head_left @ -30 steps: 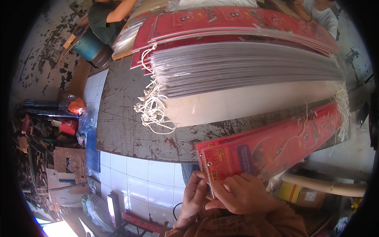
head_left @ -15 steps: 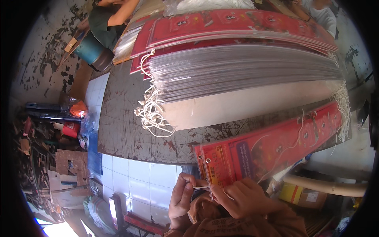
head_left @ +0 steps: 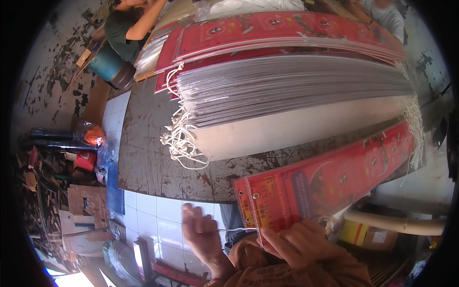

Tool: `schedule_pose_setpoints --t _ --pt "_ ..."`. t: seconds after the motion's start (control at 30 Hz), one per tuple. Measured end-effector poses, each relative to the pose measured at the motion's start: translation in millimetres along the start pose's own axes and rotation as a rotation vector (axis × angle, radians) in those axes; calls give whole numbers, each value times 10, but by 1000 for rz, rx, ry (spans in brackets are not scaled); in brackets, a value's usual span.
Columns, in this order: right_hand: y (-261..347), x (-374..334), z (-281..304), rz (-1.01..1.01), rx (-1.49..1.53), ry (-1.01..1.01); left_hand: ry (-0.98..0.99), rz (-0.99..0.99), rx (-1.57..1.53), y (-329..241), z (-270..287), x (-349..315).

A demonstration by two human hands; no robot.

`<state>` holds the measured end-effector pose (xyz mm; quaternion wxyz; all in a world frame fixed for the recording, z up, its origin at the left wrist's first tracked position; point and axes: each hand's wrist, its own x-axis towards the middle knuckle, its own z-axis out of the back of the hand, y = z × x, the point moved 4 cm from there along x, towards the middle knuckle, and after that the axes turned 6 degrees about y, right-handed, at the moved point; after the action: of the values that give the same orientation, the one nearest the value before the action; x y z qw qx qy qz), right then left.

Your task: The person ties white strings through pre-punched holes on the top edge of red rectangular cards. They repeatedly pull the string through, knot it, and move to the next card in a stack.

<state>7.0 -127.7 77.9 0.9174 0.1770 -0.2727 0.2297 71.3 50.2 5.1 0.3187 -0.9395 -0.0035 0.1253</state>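
Long red printed panels [head_left: 330, 177] in clear plastic lie slantwise at the table's near edge, their left end jutting past it. Metal eyelets show at that end. My right hand [head_left: 301, 241] is closed on the near lower edge of these panels. Out to the left, clear of them, my left hand [head_left: 203, 237] is a closed fist. A white string [head_left: 236, 229] runs taut from it to the panels' left end, beside my right fingertips. Just beyond lies a thick stack of plastic-covered panels [head_left: 296, 83], with knotted white strings [head_left: 184, 138] hanging from its left end.
More red panels [head_left: 287, 33] are piled behind the stack on the dark scratched table [head_left: 148, 138]. Two people work at the far side, one by a teal drum [head_left: 105, 64]. Scrap and cardboard [head_left: 86, 201] lie at left; a yellow-and-brown box [head_left: 366, 237] stands at lower right.
My left hand has moved left, away from the panels, drawing the white string out straight. My right hand stays on the panels' edge. The loose string over the red panels has been drawn off.
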Motion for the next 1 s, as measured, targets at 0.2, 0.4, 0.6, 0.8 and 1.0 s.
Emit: schedule_pose_setpoints --t 0.2,0.4,0.6,0.8,1.0 --pt "19 -29 15 2 21 68 427 244 549 351 -336 -174" --pt "55 -127 -27 9 34 117 495 143 693 320 -481 -197" --pt "-75 -166 -12 -149 261 320 493 68 878 327 -373 -150" --pt "-497 -372 301 -451 499 317 431 34 870 309 -367 -134" --pt "-810 -694 430 -628 1435 -340 424 61 845 315 -366 -128"
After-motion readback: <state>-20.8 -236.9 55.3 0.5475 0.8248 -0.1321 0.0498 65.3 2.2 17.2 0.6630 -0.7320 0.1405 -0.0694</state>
